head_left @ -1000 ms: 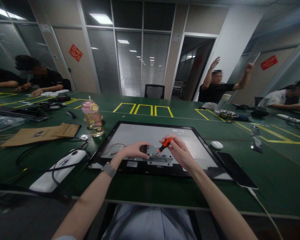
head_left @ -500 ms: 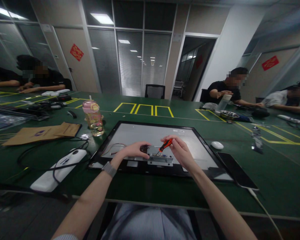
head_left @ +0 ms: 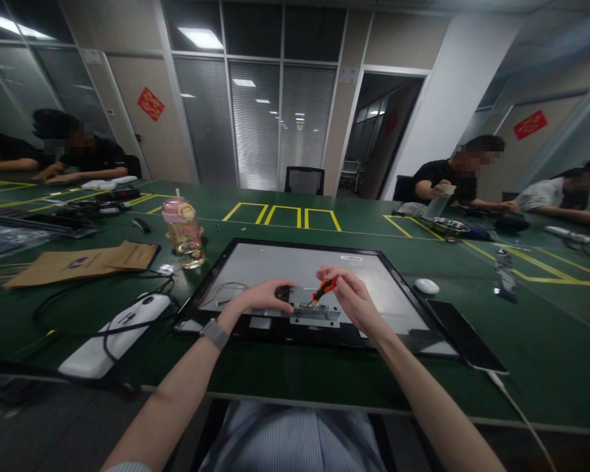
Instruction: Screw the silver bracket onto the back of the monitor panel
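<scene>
My right hand [head_left: 356, 295] is closed on an orange-and-black screwdriver [head_left: 326, 287], held tilted with its tip pointing down to the left. The tip meets a metal bracket [head_left: 319, 316] that carries small parts, though the exact contact point is too small to make out. From the left, the thumb and fingers of my left hand [head_left: 263, 295] grip the bracket's end, around a dark part [head_left: 283, 293]. Beneath both hands lies a flat display panel [head_left: 368, 262] with a grey back and black frame. A thin cable [head_left: 221, 286] rests on its left side.
Left of the panel are a pink-topped drink bottle [head_left: 183, 236], a brown paper envelope [head_left: 78, 264] and a white power strip [head_left: 115, 337] with black cords. At right lie a phone [head_left: 467, 334] on a cable and a white case [head_left: 427, 286]. Several people sit around the green table.
The screwdriver has shifted slightly left and down with my right hand. My left hand stays on the bracket. The person at the far right side has leaned and moved a hand on a clear cup.
</scene>
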Available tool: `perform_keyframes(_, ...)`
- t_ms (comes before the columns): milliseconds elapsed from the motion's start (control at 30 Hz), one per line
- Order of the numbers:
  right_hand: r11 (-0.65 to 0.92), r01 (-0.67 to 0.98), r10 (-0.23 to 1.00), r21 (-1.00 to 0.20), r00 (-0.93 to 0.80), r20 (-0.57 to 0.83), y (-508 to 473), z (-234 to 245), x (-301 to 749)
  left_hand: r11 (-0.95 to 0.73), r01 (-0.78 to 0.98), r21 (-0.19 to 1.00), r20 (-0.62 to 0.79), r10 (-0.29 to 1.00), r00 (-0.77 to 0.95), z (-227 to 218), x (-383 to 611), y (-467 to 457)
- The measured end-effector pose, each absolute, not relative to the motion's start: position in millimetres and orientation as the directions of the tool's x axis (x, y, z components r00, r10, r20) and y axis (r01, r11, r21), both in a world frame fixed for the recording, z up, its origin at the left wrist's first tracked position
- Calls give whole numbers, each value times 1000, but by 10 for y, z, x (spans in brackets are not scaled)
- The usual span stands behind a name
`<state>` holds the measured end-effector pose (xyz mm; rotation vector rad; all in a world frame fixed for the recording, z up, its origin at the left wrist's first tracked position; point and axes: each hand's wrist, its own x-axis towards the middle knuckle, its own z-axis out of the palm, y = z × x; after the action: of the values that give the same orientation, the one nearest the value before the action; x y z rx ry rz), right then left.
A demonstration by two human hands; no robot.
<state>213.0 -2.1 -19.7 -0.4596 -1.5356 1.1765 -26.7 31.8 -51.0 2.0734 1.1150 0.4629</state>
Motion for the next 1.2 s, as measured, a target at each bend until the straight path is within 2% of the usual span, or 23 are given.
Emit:
perform_keyframes(267,336,-334,809,-881,-377,452,-53,-203,2133,-397,571,719,0,821,571,-513,-278,312)
perform_keyframes(567,459,-290,780,-840,-321,537,-27,-197,2138,-376,596,709,-20,835,550,-519,-273,331)
perform_keyframes(767,415,-221,825,-882,-318,468,-19,-226,2164,-384,571,726,-6,826,563,-501,-273,309)
perform_keyframes(1067,561,-111,769,-820,-296,566,-58,-167,2137,-357,589,725,-29,839,544,-498,-274,306)
perform_keyframes(1200,656,35,744,-754,-198,638,-46,-192,2151,-348,581,736,-33,838,544,-491,-266,305)
